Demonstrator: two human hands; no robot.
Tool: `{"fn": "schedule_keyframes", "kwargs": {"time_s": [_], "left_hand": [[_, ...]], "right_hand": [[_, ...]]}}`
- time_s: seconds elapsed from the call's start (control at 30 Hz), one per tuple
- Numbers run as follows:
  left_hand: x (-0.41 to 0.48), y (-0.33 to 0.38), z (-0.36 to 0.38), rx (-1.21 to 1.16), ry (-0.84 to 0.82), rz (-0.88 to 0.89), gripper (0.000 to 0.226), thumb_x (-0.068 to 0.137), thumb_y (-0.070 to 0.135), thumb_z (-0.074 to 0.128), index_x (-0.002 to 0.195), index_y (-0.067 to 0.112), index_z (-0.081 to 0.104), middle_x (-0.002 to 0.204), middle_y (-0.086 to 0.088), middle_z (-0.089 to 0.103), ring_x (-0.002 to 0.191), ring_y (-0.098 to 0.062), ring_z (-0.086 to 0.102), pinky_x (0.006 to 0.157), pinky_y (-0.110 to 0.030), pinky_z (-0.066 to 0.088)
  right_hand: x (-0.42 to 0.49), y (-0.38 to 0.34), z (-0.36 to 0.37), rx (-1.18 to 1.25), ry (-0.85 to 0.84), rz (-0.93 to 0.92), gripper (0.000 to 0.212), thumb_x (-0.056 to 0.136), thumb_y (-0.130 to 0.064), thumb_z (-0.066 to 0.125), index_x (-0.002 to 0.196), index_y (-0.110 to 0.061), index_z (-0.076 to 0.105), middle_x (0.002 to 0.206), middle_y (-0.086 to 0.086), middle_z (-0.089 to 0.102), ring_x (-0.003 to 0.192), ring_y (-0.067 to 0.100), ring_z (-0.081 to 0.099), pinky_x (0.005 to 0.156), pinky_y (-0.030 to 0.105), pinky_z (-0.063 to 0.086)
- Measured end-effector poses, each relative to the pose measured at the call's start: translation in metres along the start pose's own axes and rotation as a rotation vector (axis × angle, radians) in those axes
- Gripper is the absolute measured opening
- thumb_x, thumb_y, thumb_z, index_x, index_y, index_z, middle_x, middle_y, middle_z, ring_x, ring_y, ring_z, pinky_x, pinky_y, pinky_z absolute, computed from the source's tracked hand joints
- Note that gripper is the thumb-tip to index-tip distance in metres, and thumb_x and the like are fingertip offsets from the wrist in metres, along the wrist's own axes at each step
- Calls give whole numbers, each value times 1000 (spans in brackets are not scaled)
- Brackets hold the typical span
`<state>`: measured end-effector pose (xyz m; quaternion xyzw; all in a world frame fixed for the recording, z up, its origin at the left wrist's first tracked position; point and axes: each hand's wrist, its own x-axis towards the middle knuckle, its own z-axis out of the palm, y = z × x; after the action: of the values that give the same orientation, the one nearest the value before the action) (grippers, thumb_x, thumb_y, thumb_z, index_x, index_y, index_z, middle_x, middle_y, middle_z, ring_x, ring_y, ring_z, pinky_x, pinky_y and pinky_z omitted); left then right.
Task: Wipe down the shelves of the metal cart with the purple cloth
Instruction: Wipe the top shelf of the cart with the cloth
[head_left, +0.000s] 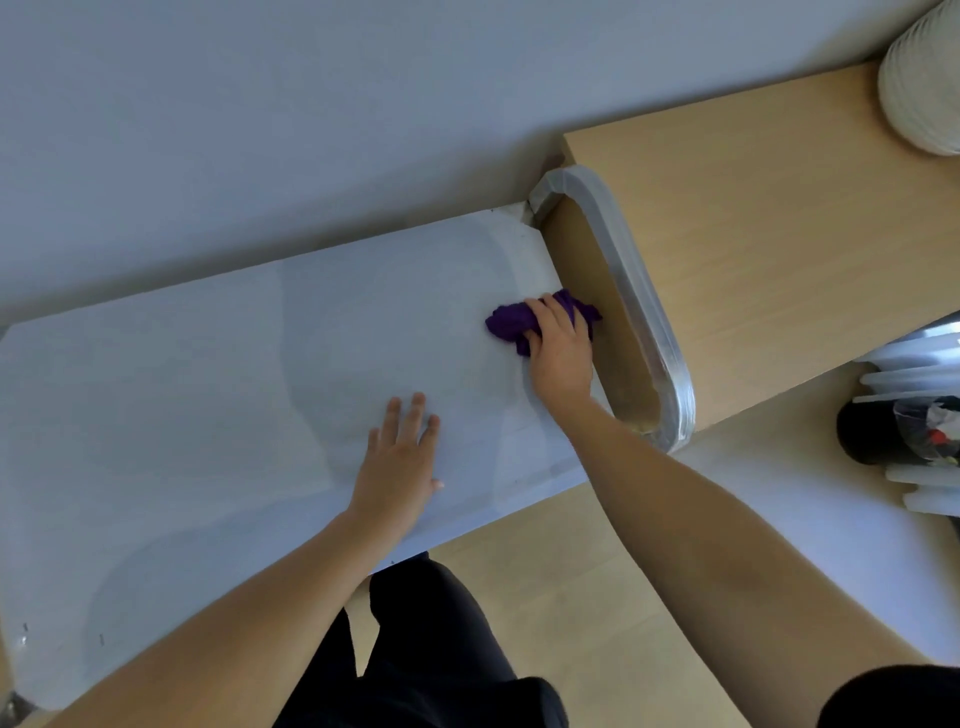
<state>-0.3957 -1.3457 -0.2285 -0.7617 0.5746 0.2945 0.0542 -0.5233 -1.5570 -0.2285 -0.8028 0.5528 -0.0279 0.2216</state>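
Note:
The metal cart's top shelf (208, 395) is a wide pale reflective sheet that fills the left and middle of the view. A bunched purple cloth (511, 322) lies on the shelf's right end, close to the cart's curved metal handle (644, 312). My right hand (561, 348) grips the cloth and presses it down on the shelf. Flat on the shelf near its front edge rests my left hand (402, 457), fingers straight and spread. The cart's lower shelves are hidden under the top one.
A light wooden desk (753, 218) stands right of the handle, with a white ribbed object (924, 78) at its far corner. Stacked white lids and a black container (872, 431) sit at the right. A pale wall runs behind. Wooden floor (571, 597) shows below.

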Motion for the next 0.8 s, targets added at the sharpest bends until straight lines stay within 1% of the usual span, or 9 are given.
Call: {"fn": "schedule_keyframes", "kwargs": {"time_s": [0.13, 0.23, 0.33, 0.43, 0.47, 0.53, 0.6, 0.7, 0.8], "left_hand": [[4, 6, 1, 34, -6, -19, 82, 89, 39, 61, 151, 13, 13, 160, -8, -14, 147, -36, -8, 117, -51, 20], [5, 5, -1, 46, -28, -12, 83, 90, 41, 60, 151, 13, 12, 160, -9, -15, 146, -37, -9, 116, -51, 19], [5, 6, -2, 93, -43, -14, 83, 90, 43, 58, 151, 13, 10, 159, -12, -16, 146, -39, -8, 115, -50, 22], [5, 7, -1, 67, -27, -7, 80, 91, 40, 59, 150, 11, 15, 159, -12, -13, 145, -40, -7, 114, -51, 21], [5, 8, -1, 40, -24, -7, 79, 91, 37, 60, 150, 10, 17, 160, -12, -12, 145, -40, -8, 114, -52, 21], [4, 8, 0, 11, -27, -11, 77, 90, 33, 62, 150, 9, 18, 160, -11, -12, 146, -40, -9, 115, -53, 19], [3, 7, 0, 13, -18, -10, 78, 90, 33, 62, 150, 9, 19, 160, -11, -10, 146, -39, -7, 115, -53, 20], [3, 6, 1, 33, -7, -7, 79, 90, 36, 61, 150, 11, 16, 160, -10, -10, 146, -38, -6, 115, -52, 21], [5, 7, 1, 58, 0, -20, 81, 90, 41, 59, 151, 12, 13, 160, -10, -11, 147, -37, -5, 115, -51, 22]], "right_hand": [[45, -6, -8, 22, -40, -32, 41, 99, -17, 46, 140, -23, 45, 153, -1, 37, 136, 36, 32, 109, 46, 34], [27, 3, -6, -6, -13, -44, 40, 99, -18, 45, 139, -25, 43, 152, -3, 38, 134, 36, 34, 106, 44, 37], [-20, 24, -1, -23, 42, 92, 41, 100, -19, 44, 140, -27, 38, 152, -5, 36, 130, 36, 37, 104, 43, 39], [-78, 42, 7, -64, 66, 232, 49, 97, -18, 47, 143, -26, 32, 155, -4, 29, 134, 35, 33, 101, 47, 43], [-95, 44, 11, -91, 83, 238, 51, 96, -18, 49, 144, -24, 34, 155, -2, 31, 136, 36, 33, 103, 48, 42], [-117, 45, 20, -91, 104, 245, 53, 93, -16, 53, 144, -20, 37, 154, 1, 34, 139, 35, 31, 111, 51, 34], [-120, 41, 24, -68, 115, 260, 55, 91, -12, 54, 143, -19, 39, 154, 1, 35, 140, 34, 29, 115, 52, 27], [-101, 32, 22, -44, 137, 288, 49, 93, -13, 49, 141, -17, 43, 153, 1, 37, 140, 37, 30, 115, 52, 26], [-67, 25, 18, -69, 117, 216, 43, 99, -18, 43, 141, -16, 43, 153, 2, 37, 139, 36, 31, 115, 48, 27]]}}
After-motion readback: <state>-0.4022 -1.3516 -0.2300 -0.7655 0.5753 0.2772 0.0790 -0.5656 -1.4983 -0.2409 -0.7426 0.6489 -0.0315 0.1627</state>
